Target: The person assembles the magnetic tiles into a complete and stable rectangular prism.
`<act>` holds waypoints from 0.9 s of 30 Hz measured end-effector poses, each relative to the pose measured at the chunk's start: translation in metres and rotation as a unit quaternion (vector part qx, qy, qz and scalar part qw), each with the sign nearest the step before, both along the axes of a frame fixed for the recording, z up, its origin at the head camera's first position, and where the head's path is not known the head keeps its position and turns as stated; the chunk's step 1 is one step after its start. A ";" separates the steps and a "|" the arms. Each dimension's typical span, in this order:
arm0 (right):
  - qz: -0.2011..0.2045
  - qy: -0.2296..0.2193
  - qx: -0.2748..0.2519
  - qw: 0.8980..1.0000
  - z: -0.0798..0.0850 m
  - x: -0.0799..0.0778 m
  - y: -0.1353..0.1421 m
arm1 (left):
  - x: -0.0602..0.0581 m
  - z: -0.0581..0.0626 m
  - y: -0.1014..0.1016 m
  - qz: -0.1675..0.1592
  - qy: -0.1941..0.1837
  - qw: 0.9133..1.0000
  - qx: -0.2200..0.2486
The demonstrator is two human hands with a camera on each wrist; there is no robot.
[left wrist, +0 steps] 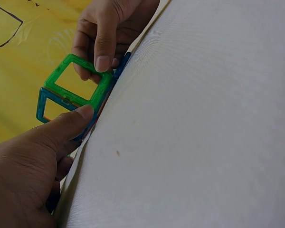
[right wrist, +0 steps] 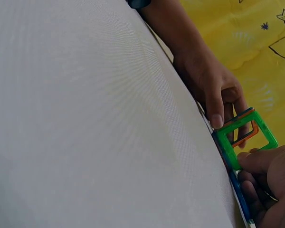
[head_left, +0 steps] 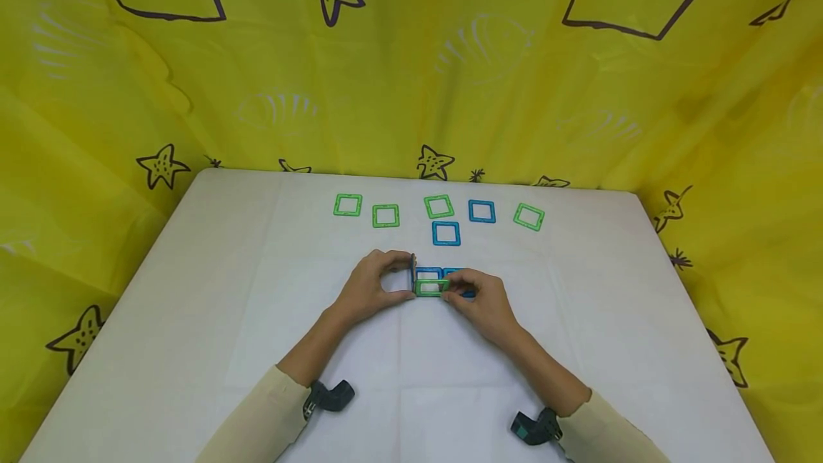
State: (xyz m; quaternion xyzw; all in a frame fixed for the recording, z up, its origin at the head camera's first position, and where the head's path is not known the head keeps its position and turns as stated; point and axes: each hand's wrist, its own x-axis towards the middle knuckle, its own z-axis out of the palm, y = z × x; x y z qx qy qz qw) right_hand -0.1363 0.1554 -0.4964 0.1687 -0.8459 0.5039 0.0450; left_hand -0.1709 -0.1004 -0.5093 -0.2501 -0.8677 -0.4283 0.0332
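My left hand (head_left: 366,281) holds an upright magnetic tile (head_left: 413,274), seen nearly edge-on in the head view, fingers at its far end and thumb at the near corner. In the left wrist view this side tile (left wrist: 40,107) looks blue; orange edging (right wrist: 254,130) shows behind the green one in the right wrist view. With thumb and fingers my right hand (head_left: 481,302) pinches the right side of a green square magnetic tile (head_left: 431,281). That green tile stands at the front, its left edge against the upright one. Blue tiles (head_left: 429,270) lie flat behind it, partly covered by the right hand.
Farther back on the white table (head_left: 308,349) lie loose square tiles: several green ones (head_left: 386,226) and two blue ones, one (head_left: 446,244) nearer the hands and another (head_left: 482,221) farther off. A yellow patterned curtain (head_left: 386,91) hangs behind the table and at both sides.
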 end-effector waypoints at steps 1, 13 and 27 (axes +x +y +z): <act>0.000 -0.001 -0.001 1.000 0.000 0.000 0.000 | 0.000 0.000 0.000 0.000 0.001 1.000 -0.001; 0.019 -0.022 -0.033 0.999 -0.001 -0.002 0.000 | 0.002 0.002 -0.001 0.008 -0.001 1.000 -0.001; -0.044 -0.055 -0.065 0.995 0.012 -0.003 0.006 | 0.001 0.001 0.002 0.006 -0.017 1.000 -0.002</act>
